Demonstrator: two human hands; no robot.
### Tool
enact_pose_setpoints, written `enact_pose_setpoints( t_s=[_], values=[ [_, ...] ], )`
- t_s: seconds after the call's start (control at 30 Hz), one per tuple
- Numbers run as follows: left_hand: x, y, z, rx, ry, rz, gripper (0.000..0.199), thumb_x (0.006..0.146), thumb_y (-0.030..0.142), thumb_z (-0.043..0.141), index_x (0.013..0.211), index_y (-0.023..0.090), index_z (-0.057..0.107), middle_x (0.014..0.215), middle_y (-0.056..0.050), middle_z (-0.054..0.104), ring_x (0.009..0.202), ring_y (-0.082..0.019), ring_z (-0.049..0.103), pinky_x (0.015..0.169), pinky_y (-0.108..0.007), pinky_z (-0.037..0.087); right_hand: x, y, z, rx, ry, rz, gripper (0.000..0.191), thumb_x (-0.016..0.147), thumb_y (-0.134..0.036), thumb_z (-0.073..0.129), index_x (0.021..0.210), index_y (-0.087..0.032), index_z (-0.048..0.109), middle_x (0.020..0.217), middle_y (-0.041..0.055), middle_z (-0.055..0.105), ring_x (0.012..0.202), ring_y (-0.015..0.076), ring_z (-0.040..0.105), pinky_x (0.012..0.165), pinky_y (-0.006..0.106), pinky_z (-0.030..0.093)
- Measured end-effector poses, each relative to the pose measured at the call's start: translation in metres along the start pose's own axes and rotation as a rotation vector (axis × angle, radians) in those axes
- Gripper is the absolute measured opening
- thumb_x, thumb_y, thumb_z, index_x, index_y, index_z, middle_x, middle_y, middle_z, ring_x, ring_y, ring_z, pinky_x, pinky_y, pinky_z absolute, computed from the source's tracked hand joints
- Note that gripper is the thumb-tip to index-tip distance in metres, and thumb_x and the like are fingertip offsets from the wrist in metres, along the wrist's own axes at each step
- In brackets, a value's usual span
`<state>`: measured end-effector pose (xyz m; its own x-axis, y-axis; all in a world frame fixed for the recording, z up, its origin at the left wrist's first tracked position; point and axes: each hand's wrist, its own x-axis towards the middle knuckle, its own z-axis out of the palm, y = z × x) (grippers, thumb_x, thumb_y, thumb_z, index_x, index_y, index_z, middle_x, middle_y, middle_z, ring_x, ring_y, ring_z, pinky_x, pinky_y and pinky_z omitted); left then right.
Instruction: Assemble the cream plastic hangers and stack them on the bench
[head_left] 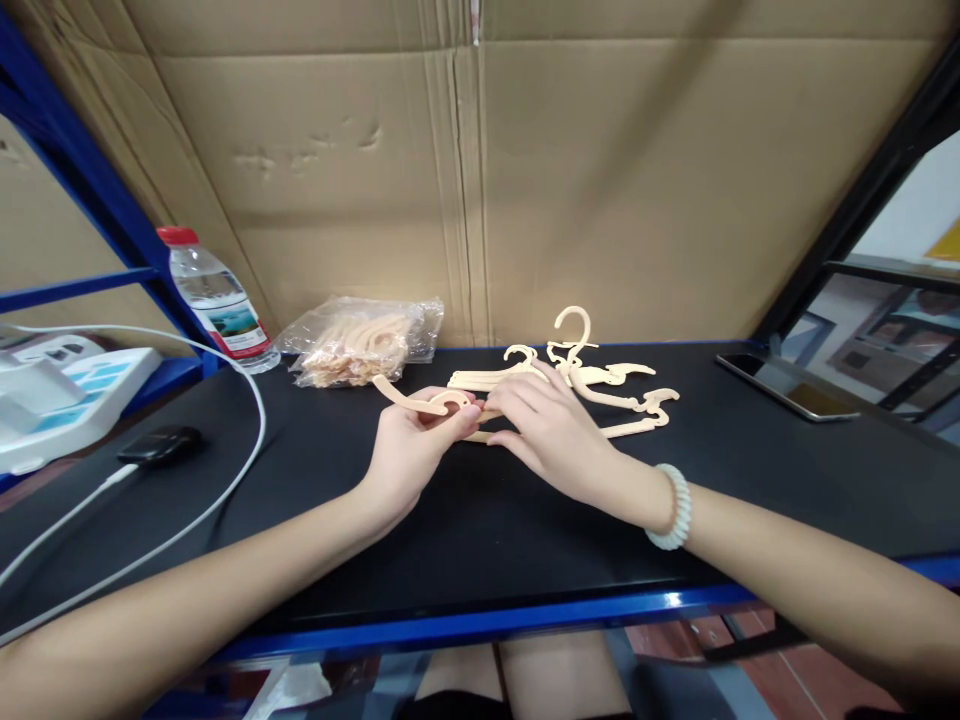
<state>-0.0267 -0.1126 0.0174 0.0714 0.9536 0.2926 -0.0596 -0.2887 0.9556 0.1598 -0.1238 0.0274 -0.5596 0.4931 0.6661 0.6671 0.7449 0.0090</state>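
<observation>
Beige plastic hanger pieces lie on the black tabletop. My left hand (411, 445) is closed on a hanger piece (409, 400), whose curved arm sticks out up and to the left. Beside it, my right hand (551, 430) has its fingers closed near the joint of the same piece; the fingertips of both hands almost meet, and what they pinch there is partly hidden. Behind and to the right of my right hand rest folded hangers (592, 385), one with its hook (574, 325) raised. A long strip (630, 430) extends out from behind my right hand.
A clear plastic bag of beige parts (360, 345) lies at the back. To its left are a water bottle (225, 310), a white cable (259, 420), a black adapter (161, 445) and a power strip (90, 395). A phone (787, 386) lies at right, before the cardboard wall (637, 180).
</observation>
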Motion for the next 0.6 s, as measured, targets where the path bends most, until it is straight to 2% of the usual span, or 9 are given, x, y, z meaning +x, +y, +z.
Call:
enact_pose_setpoints(
  t_s=[0.07, 0.2, 0.4, 0.6],
  values=[
    [-0.004, -0.001, 0.003, 0.0, 0.006, -0.007, 0.023, 0.066, 0.031, 0.083, 0.076, 0.014, 0.073, 0.085, -0.005, 0.069, 0.081, -0.02, 0.067, 0.072, -0.028, 0.056, 0.001, -0.005, 0.008, 0.03, -0.018, 0.021, 0.003, 0.095, -0.02, 0.054, 0.095, -0.019, 0.057, 0.097, 0.0076, 0.068, 0.094, 0.0229, 0.061, 0.099, 0.048, 0.036],
    [-0.006, -0.004, 0.006, -0.008, -0.019, -0.044, 0.021, 0.069, 0.031, 0.081, 0.078, 0.014, 0.072, 0.08, -0.003, 0.069, 0.079, -0.017, 0.065, 0.073, -0.025, 0.054, 0.002, -0.002, 0.015, 0.076, 0.007, 0.024, 0.015, 0.099, -0.02, 0.047, 0.087, -0.018, 0.055, 0.087, 0.0054, 0.067, 0.083, 0.0196, 0.059, 0.091, 0.039, 0.038],
    [-0.006, -0.005, 0.008, -0.072, -0.009, -0.059, 0.019, 0.068, 0.029, 0.083, 0.076, 0.014, 0.074, 0.08, -0.004, 0.071, 0.081, -0.017, 0.064, 0.075, -0.025, 0.053, 0.004, -0.002, 0.01, -0.032, 0.012, -0.009, 0.022, 0.1, -0.017, 0.042, 0.083, -0.016, 0.057, 0.084, 0.0077, 0.065, 0.079, 0.0211, 0.056, 0.072, 0.033, 0.039],
    [-0.006, -0.003, 0.008, -0.114, -0.017, -0.12, 0.018, 0.062, 0.026, 0.086, 0.071, 0.014, 0.075, 0.073, -0.004, 0.071, 0.073, -0.016, 0.063, 0.071, -0.026, 0.053, 0.004, -0.001, 0.009, -0.052, 0.04, -0.048, 0.028, 0.099, -0.013, 0.038, 0.078, -0.017, 0.057, 0.074, 0.0057, 0.061, 0.07, 0.0192, 0.051, 0.068, 0.031, 0.038]
  ],
)
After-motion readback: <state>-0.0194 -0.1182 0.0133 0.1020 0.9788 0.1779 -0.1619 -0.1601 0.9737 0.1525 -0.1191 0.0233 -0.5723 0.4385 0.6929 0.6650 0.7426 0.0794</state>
